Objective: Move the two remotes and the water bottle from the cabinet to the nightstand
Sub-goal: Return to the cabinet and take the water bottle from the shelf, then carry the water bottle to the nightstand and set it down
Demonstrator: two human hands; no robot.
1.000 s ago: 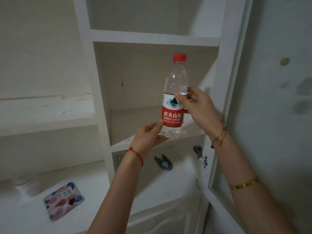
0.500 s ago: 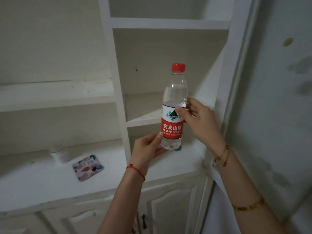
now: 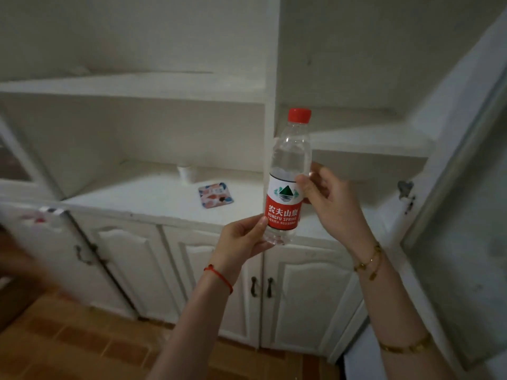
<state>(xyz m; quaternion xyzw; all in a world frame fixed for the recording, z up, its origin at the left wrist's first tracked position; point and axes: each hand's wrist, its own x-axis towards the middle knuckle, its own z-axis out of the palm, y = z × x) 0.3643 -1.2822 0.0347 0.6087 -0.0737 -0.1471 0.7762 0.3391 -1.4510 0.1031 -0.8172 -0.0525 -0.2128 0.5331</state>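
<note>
The water bottle [image 3: 286,176], clear with a red cap and a red and white label, stands upright in the air in front of the white cabinet [image 3: 170,209]. My left hand [image 3: 241,238] cups its base from below and the left. My right hand [image 3: 330,200] grips it at the label from the right. The bottle is out of the shelf niche and clear of the counter. No remote is in view, and neither is the nightstand.
A small patterned card or packet [image 3: 216,194] and a white cup [image 3: 187,172] sit on the cabinet counter. An open glass cabinet door [image 3: 461,215] stands at the right, another open door [image 3: 41,242] at the left. Closed lower doors and a wooden floor [image 3: 68,346] lie below.
Both hands have drawn the bottle out of the shelf niche and away from the cabinet. The view has pulled back and swung left, so the lower doors and floor now show.
</note>
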